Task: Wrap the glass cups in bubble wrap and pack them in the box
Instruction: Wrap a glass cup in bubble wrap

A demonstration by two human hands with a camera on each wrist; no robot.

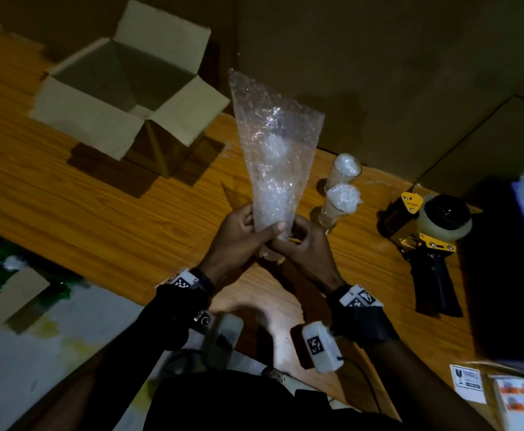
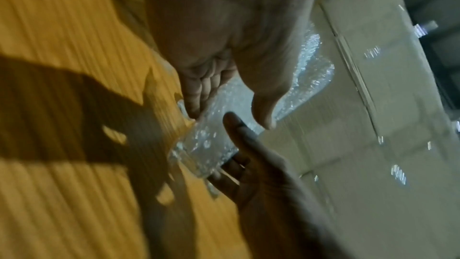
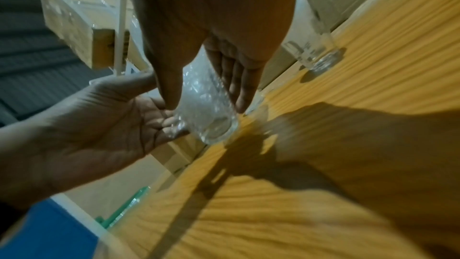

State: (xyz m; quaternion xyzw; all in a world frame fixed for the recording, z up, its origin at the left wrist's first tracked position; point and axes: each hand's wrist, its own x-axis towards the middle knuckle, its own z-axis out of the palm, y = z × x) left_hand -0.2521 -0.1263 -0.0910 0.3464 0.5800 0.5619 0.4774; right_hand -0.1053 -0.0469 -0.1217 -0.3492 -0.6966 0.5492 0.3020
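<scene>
Above the near edge of the wooden table (image 1: 67, 194): both hands raised together, holding one glass cup (image 3: 211, 117) rolled in a sheet of bubble wrap (image 1: 273, 150). Left hand (image 1: 242, 234) curled round the lower, narrow end of the bundle, thumb across the front, fingers behind. Right hand (image 1: 301, 244) closed on the same end from the other side, thumb and fingers pinching the wrapped glass, thick base of the cup poking out below the wrap in the right wrist view. Wrap flaring upward from the grip into a wide, loose cone, its top corner free in the air. Held clear of the table, hand shadows falling on the wood beneath.

Just beyond the right hand, on the table: two more glass cups (image 1: 340, 197), upright, close together, each stuffed with crumpled bubble wrap, outsides bare. Further right, a yellow and black tape dispenser (image 1: 425, 231) lying on its side, with a dark blue-edged board (image 1: 503, 275) beside it. Near the right corner, a few printed labels (image 1: 469, 382).

Far left on the table: open cardboard box (image 1: 123, 88), all four flaps spread outward, inside in shadow, well apart from the hands.
</scene>
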